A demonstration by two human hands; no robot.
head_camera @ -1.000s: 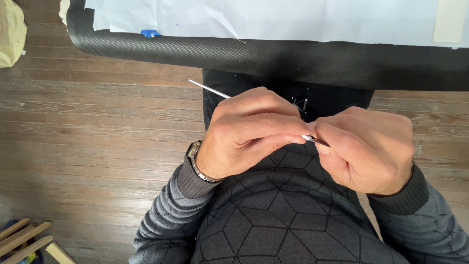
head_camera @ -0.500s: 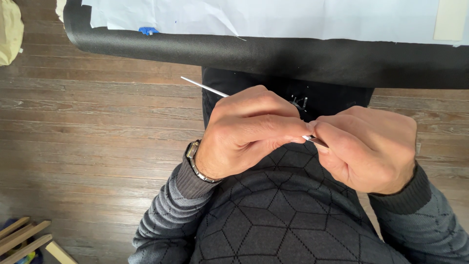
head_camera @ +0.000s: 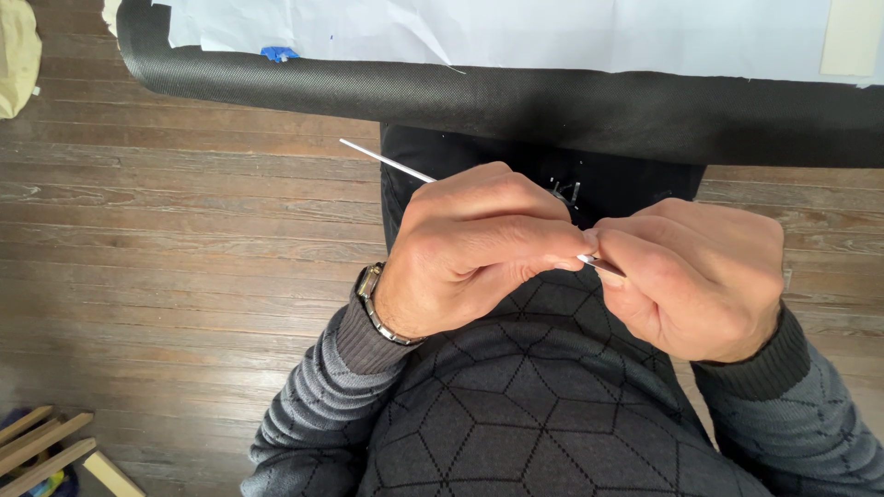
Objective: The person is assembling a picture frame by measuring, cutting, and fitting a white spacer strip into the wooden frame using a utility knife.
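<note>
Both hands are held close to my chest, over a grey patterned sweater. My left hand (head_camera: 474, 248) is closed around a thin metal rod (head_camera: 385, 161), whose bare end sticks out up and to the left behind the knuckles. My right hand (head_camera: 700, 276) pinches the rod's other end between thumb and fingertips, where a short silvery piece shows between the two hands. A wristwatch (head_camera: 373, 299) sits on my left wrist. The middle of the rod is hidden inside my left fist.
A table edge wrapped in black fabric (head_camera: 516, 97) runs across the top, with white paper (head_camera: 552, 28) and a bit of blue tape (head_camera: 279, 53) on it. Dark wooden floor (head_camera: 166, 239) lies to the left. Wooden slats (head_camera: 46, 446) rest at the bottom left.
The rod's free end has shifted slightly left and up. Both hands stay in almost the same place, still closed on the rod.
</note>
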